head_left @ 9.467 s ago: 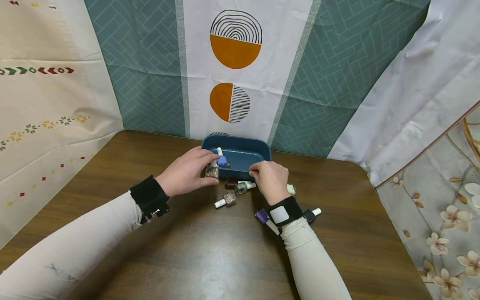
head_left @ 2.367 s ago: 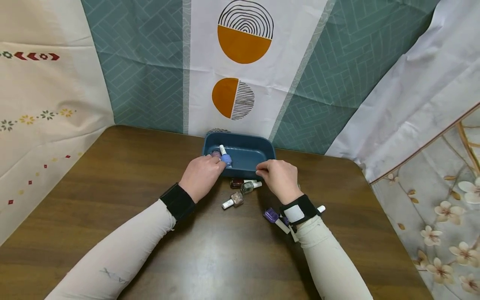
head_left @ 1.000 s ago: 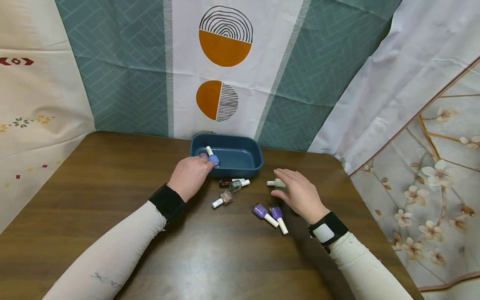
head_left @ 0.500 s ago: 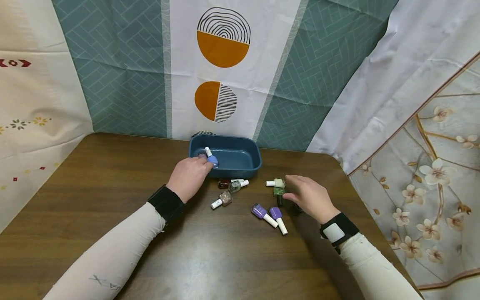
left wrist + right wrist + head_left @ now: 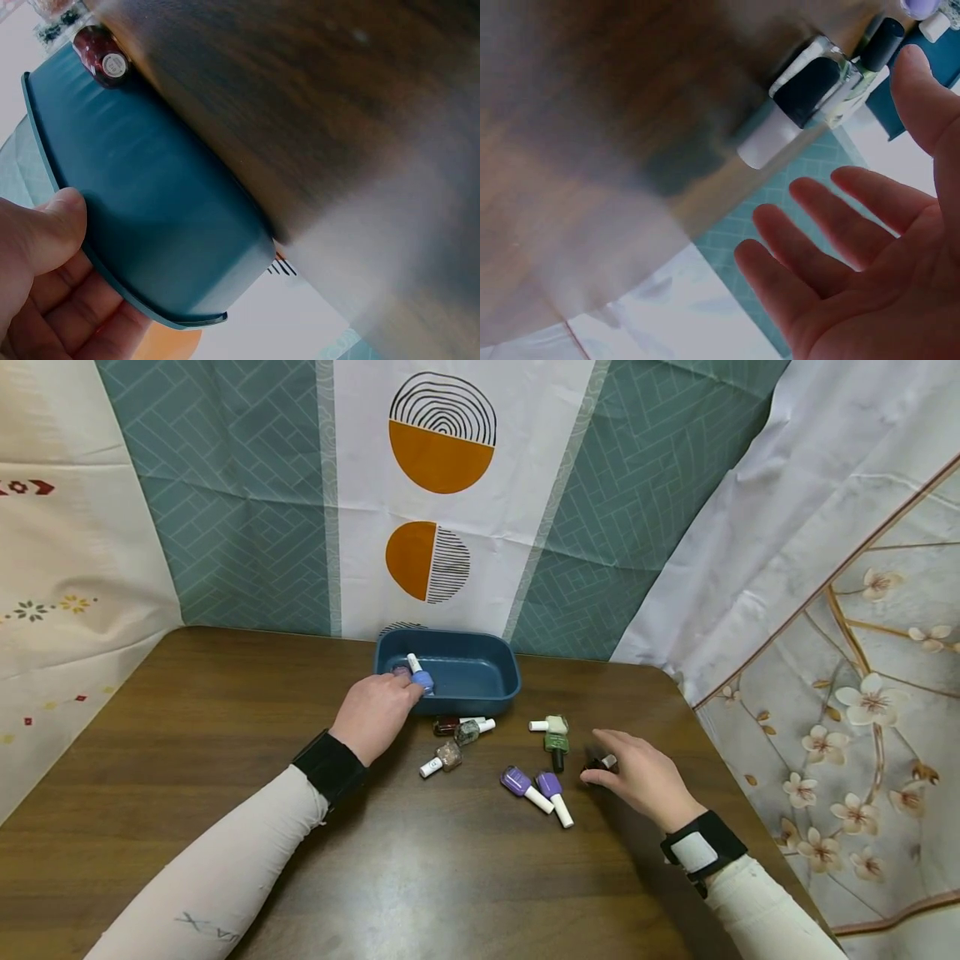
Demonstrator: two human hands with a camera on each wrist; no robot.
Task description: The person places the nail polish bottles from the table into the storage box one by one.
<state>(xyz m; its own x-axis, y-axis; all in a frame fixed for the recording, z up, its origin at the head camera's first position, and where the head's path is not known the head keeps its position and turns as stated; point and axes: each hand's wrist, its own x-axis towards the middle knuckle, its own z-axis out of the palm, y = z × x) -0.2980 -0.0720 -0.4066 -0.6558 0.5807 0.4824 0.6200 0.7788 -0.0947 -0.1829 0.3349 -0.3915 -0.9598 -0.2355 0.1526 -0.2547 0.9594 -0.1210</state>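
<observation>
My left hand (image 5: 377, 714) pinches the near left rim of a dark blue plastic bin (image 5: 487, 700). In the left wrist view the thumb (image 5: 64, 225) lies outside the bin's wall and the fingers go behind it. Inside the bin, a periwinkle nail polish bottle (image 5: 423, 682) with a white cap lies by a mauve one (image 5: 401, 671). To the right, my right hand (image 5: 641, 777) hovers with parted fingers around a black nail polish bottle (image 5: 597, 765). In the right wrist view this black bottle (image 5: 808, 90), white-capped, lies apart from the fingertips.
Two purple bottles (image 5: 516, 781) lie mid-table. Behind them are a green bottle (image 5: 556, 742) and a cream one (image 5: 557, 724). Dark red (image 5: 446, 726), grey glitter (image 5: 467, 732) and gold glitter (image 5: 450, 755) bottles lie before the bin. Fabric (image 5: 562, 568) hangs behind the table.
My right hand has left the bin's near side and moved right to the black bottle, uncovering the green and cream ones. My left hand, earlier beside a glitter bottle, now grips the rim.
</observation>
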